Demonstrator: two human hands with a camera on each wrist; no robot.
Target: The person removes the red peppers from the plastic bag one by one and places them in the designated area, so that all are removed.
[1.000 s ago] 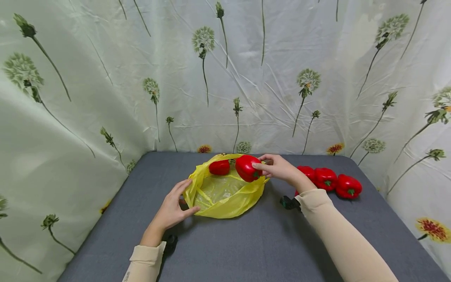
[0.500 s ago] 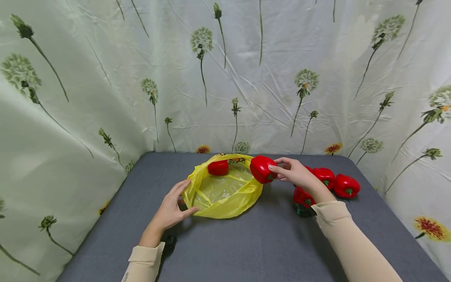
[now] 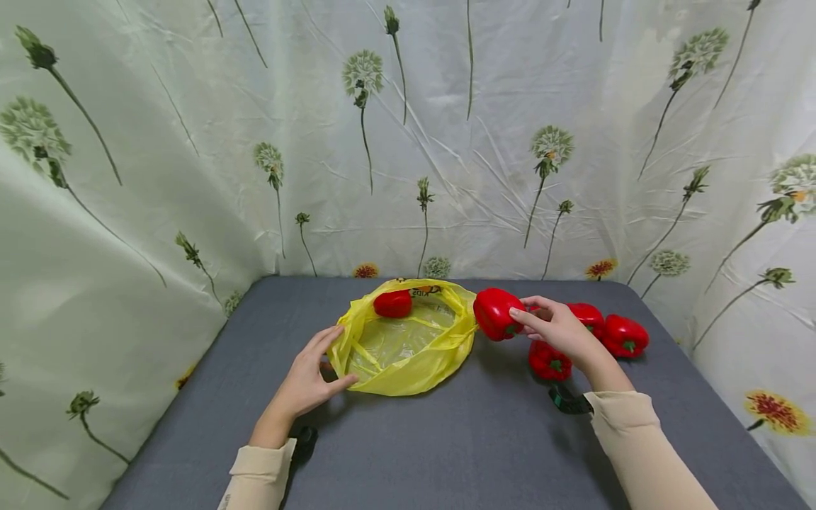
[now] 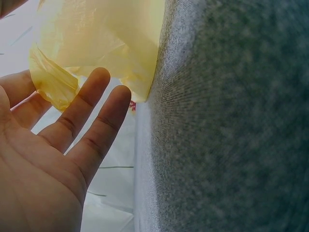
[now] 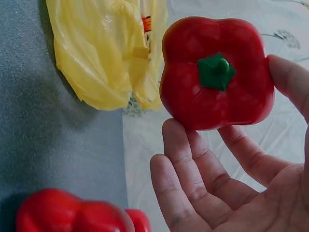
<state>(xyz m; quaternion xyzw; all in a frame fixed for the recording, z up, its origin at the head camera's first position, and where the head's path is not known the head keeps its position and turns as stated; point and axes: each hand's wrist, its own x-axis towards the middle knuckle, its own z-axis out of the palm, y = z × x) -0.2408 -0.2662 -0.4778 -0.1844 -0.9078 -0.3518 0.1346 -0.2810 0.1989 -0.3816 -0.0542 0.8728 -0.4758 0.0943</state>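
Thumb and fingertips of my right hand (image 3: 557,329) hold a red toy bell pepper (image 3: 497,313) just right of a yellow plastic bag (image 3: 398,379). The pepper's green stem (image 5: 217,72) faces the right wrist camera. The bag stands with its mouth wide, and another red bell pepper (image 3: 392,304) shows inside at the back. My left hand (image 3: 309,379) is at the bag's left side, thumb and fingers spread along the rim. In the left wrist view a fold of the bag (image 4: 53,77) lies over some fingers, while the other fingers (image 4: 108,116) extend nearly straight.
More red bell peppers sit on the grey table (image 3: 440,453) at the right: one near pepper (image 3: 550,360), one at the right end (image 3: 625,336), others partly behind my right hand. A floral curtain (image 3: 408,142) hangs behind the table and along both sides.
My right hand has moved right with the bell pepper, from over the bag's right side to beside it. The left hand stays at the bag; the pepper inside it stays put.
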